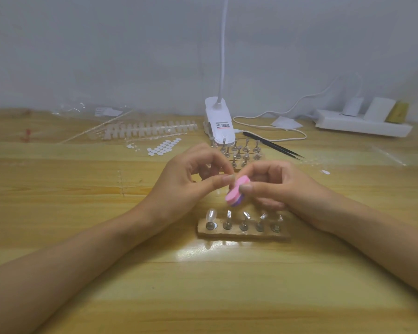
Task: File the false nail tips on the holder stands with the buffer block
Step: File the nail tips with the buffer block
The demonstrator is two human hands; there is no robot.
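Pale wooden table (106, 273) fills the view below a grey wall (106, 56), with a white power strip (362, 124) and a clip lamp (220, 124) along its far edge. Both forearms reach in. The left hand (188, 179) has thumb and fingers pinched together; what they hold is too blurred to tell. The right hand (282, 186) pinches the pink-and-purple buffer block (235, 192) between thumb and fingers, tilted, just beside the left thumb. Below the hands a holder base (241, 235) carries five stands; the leftmost bears a clear false nail tip (211, 215). Black tweezers (273, 145) lie near the lamp.
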